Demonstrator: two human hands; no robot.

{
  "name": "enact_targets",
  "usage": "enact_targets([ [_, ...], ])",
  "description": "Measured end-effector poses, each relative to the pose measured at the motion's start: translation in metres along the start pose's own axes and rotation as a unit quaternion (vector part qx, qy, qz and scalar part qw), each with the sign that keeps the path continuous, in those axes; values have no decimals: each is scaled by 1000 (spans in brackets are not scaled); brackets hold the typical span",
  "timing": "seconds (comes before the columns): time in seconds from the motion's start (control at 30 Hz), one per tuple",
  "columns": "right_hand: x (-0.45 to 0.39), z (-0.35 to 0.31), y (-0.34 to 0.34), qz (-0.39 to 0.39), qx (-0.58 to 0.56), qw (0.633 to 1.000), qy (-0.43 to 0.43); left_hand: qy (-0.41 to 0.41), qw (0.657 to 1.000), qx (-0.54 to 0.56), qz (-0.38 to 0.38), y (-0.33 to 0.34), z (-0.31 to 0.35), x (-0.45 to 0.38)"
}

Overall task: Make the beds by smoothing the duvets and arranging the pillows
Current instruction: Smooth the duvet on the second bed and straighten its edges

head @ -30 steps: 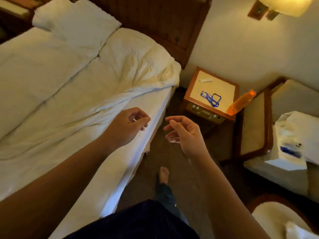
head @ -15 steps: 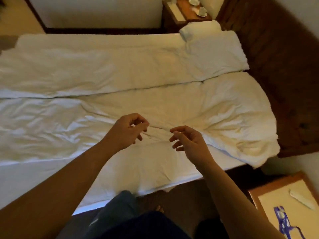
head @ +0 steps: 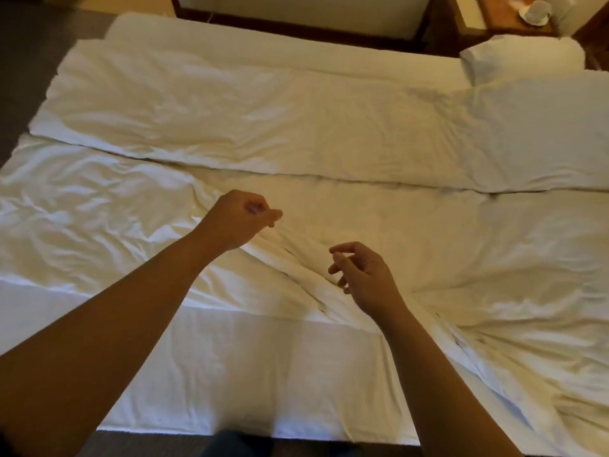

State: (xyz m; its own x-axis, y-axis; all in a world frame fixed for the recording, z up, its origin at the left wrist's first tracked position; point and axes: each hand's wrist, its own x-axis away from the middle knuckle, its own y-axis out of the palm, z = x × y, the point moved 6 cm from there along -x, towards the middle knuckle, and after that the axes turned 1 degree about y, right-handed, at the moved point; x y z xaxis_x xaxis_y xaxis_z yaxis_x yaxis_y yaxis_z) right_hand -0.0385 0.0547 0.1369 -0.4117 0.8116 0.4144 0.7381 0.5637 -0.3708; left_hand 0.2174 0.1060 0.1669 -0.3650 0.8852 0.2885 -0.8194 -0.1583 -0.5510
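Observation:
Two white duvets lie side by side across the beds. The near duvet (head: pixel 461 258) is wrinkled, with a raised fold running diagonally under my hands. The far duvet (head: pixel 263 127) lies flatter. A white pillow (head: pixel 520 57) sits at the far right end of the far bed. My left hand (head: pixel 240 219) hovers over the near duvet with its fingers curled in, holding nothing that I can see. My right hand (head: pixel 362 275) hangs just above the fold with loosely bent, spread fingers. A bare strip of white sheet (head: pixel 247 374) shows along the near bed edge.
A wooden nightstand (head: pixel 487 18) with white cups (head: pixel 535 11) stands beyond the far bed at the top right. Dark carpet (head: pixel 23 61) borders the beds on the left. A pale wall with a dark skirting runs behind the far bed.
My view has swung from the nightstand side to face squarely across the beds. Both hands have moved out over the near duvet, and the left fingers have curled tighter.

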Motion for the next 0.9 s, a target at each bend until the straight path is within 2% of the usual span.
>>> enact_targets([
  [0.1,-66,44,27,-8,186,982,-43,40,997,-67,8,33,-52,-51],
  [0.2,-119,100,68,-31,353,932,-77,88,975,-183,-94,93,-116,-86],
  [0.23,-131,126,84,-46,408,909,-78,104,954,-247,-132,115,-138,-92],
  [0.3,-148,179,105,-65,513,854,-52,138,885,-414,-161,151,-185,-101],
  [0.33,-155,201,111,-59,534,842,-46,137,858,-474,-144,162,-204,-107],
  [0.37,-161,218,114,-55,530,844,-54,128,852,-493,-122,168,-217,-113],
  [0.47,-172,230,103,7,442,887,-133,163,884,-439,7,168,-223,-126],
  [0.53,-178,216,81,54,409,895,-167,178,910,-364,91,158,-213,-127],
  [0.57,-182,209,72,50,397,900,-173,163,929,-314,106,153,-209,-128],
  [0.6,-187,202,65,18,373,912,-168,114,955,-260,88,148,-208,-132],
  [0.63,-194,198,59,-25,325,934,-146,33,978,-204,33,146,-211,-140],
  [0.67,-203,195,52,-51,275,954,-110,-50,985,-163,-34,146,-214,-150],
  [0.7,-214,194,44,-44,261,962,-75,-111,981,-130,-90,147,-215,-161],
  [0.73,-226,195,37,-24,297,954,-41,-136,974,-145,-109,147,-216,-176],
  [0.77,-237,199,33,-18,356,934,-2,-117,962,-219,-110,146,-212,-192],
  [0.83,-248,208,43,-99,394,910,75,-30,895,-417,-158,161,-200,-210],
  [0.9,-248,213,61,-194,410,885,102,12,840,-476,-259,186,-189,-217],
])
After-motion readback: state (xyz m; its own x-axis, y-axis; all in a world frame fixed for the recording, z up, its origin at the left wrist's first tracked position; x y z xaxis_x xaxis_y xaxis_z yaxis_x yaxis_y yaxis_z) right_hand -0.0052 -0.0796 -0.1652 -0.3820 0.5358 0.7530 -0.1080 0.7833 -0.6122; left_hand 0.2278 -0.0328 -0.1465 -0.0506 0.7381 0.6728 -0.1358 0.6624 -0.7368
